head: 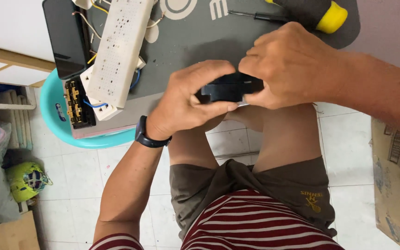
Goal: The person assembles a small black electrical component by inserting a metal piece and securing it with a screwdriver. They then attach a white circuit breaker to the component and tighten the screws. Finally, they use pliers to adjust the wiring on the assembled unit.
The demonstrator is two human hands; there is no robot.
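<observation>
White tiled floor below, and a grey mat spread over a small counter that sits on a turquoise plastic stool, seen from straight above. Both hands meet at the near edge of that mat, over the person's bare knees. The left hand, with a dark watch on its wrist, curls around a small black block-shaped part; its fingers arch over the top while the thumb presses along the underside, so the part is pinched between them. The right hand comes in from the right and closes on the other end of the same black part, its fingers bent tight against it, its knuckles up toward the camera. The part is held just above the mat's edge, between the two hands; much of it is hidden by them. Off to the left on the mat lies an opened white power strip, its perforated cover tilted, with yellow and blue wires showing beneath, and a black casing just beside it. At the far edge of the mat rests a screwdriver with a black and yellow handle, well apart from the hands. A cardboard box stands at the right.
</observation>
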